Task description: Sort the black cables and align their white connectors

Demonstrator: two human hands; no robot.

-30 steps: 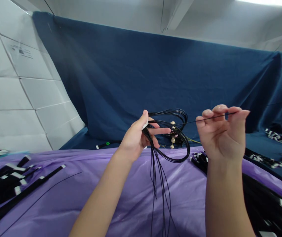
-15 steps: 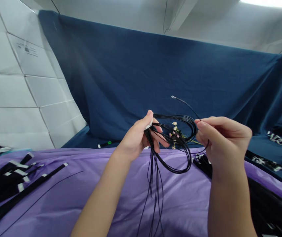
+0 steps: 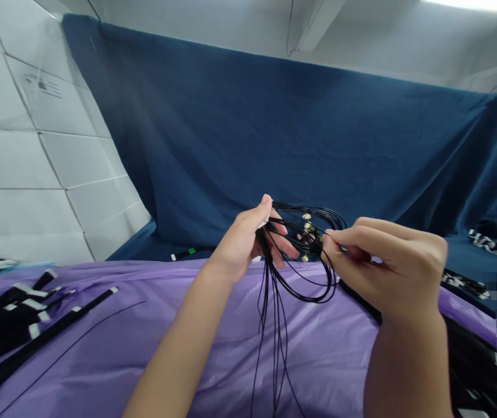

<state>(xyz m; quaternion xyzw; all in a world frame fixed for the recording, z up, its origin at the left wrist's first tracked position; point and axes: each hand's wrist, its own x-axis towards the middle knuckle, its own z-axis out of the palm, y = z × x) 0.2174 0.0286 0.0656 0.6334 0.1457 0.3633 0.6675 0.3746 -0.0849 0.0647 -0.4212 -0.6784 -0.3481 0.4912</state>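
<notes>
Near the middle of the view, my left hand [image 3: 248, 238] pinches a looped bundle of thin black cables [image 3: 313, 299] at its white connector ends [image 3: 265, 221]. The loops stick out to the right of that hand, and several loose strands hang below it. On the right side of the loops, my right hand [image 3: 383, 255] is closed, thumb and forefinger pinched together at the bundle. A black strand appears to be between those fingertips, though its end is hidden.
A purple cloth [image 3: 179, 325] covers the surface below. Black cables with white ends [image 3: 26, 313] lie at the left, more at the right. A blue curtain [image 3: 274, 133] hangs behind; white boxes [image 3: 17, 215] are stacked at the left. Small pale flowers [image 3: 306, 217] show behind the loops.
My right hand has moved left and slightly down, up against the loops. The single cable end that stuck up above it no longer shows. My left hand has hardly moved.
</notes>
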